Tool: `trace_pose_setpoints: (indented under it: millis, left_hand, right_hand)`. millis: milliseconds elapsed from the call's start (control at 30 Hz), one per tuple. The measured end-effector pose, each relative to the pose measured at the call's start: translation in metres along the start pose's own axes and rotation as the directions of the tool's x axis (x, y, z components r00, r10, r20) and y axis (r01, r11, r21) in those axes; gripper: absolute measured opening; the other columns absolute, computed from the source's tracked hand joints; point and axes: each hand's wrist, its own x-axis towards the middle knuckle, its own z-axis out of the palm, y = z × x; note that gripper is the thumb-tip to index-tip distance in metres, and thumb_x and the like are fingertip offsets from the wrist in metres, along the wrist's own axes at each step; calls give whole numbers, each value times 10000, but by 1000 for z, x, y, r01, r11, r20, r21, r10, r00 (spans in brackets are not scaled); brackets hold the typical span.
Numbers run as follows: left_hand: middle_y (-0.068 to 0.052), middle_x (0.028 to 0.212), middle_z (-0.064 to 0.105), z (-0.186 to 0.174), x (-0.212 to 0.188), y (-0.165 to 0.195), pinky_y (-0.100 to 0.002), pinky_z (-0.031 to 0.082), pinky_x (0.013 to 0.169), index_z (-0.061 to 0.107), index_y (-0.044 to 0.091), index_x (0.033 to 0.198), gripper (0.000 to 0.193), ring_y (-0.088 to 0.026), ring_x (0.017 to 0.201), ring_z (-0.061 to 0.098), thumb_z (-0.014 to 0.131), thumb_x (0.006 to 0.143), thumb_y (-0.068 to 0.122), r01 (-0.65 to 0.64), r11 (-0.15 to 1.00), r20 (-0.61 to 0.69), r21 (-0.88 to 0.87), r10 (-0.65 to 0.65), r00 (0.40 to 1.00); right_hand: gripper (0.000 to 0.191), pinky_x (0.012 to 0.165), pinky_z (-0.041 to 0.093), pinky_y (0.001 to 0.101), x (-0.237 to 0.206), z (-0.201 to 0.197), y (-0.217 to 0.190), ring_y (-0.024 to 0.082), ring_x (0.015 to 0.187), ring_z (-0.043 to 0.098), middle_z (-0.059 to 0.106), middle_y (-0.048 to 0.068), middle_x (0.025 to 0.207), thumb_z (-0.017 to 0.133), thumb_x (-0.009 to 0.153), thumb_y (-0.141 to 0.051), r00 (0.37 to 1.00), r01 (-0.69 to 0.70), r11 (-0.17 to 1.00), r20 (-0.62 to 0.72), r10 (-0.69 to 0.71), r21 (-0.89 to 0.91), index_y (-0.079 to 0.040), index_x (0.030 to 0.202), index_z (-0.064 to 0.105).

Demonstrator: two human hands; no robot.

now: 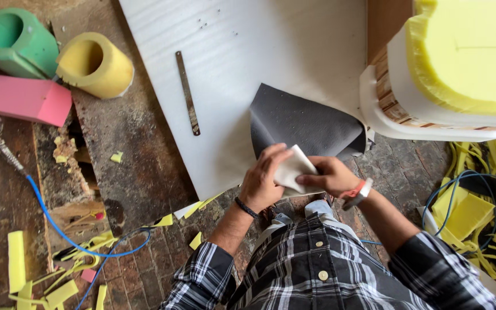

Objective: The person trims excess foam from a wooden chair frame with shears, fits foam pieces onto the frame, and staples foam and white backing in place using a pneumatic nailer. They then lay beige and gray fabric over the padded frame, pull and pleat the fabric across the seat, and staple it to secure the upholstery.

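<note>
- A worn wooden workbench littered with yellow foam scraps fills the frame.
- At lower centre, the left hand and right hand both pinch a folded white fabric corner between them.
- The corner's grey underside lies just above the fingers.
- A metal strip lies upper left of the hands, on the white sheet.

grey fabric, pink foam block, plaid shirt

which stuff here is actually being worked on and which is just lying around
In use: left hand, right hand, white sheet, its grey folded corner.
Lying about: metal strip, green foam, yellow foam tube, pink block, blue hose.
</note>
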Motion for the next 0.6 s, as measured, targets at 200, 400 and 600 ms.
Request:
trace_pose_setpoints:
  millis: [200, 400, 600]
  left_hand:
    - [8, 942, 741, 22, 3, -27, -442, 489, 881, 767, 185, 931, 281, -240, 973, 672, 836, 716, 17, -13, 979, 54, 203, 2, 999]
    - [-33, 1012, 741, 62, -9, -49, -431, 511, 903, 684, 150, 929, 262, -253, 1016, 686, 784, 739, 0, -64, 982, -67, 180, 77, 995]
    - [-28, 962, 751, 68, 14, -27, -309, 622, 788, 696, 118, 1028, 109, -168, 917, 741, 715, 959, 35, 140, 984, -176, -114, -158, 972]
  right_hand:
    - [61, 696, 480, 375, -88, -45, -52, 219, 741, 612, 630, 101, 776, 702, 738, 11, 914, 388, 904, 202, -352, -181, 3, 796, 686]
    - [137, 1031, 482, 499, -214, -91, -77, 241, 761, 659, 672, 45, 826, 697, 791, -65, 816, 576, 816, 90, -572, -37, -49, 834, 826]
    - [72, 917, 489, 406, -285, -108, -18, 223, 824, 643, 672, 83, 918, 723, 849, -9, 518, 432, 868, -721, -461, -245, -34, 898, 770]
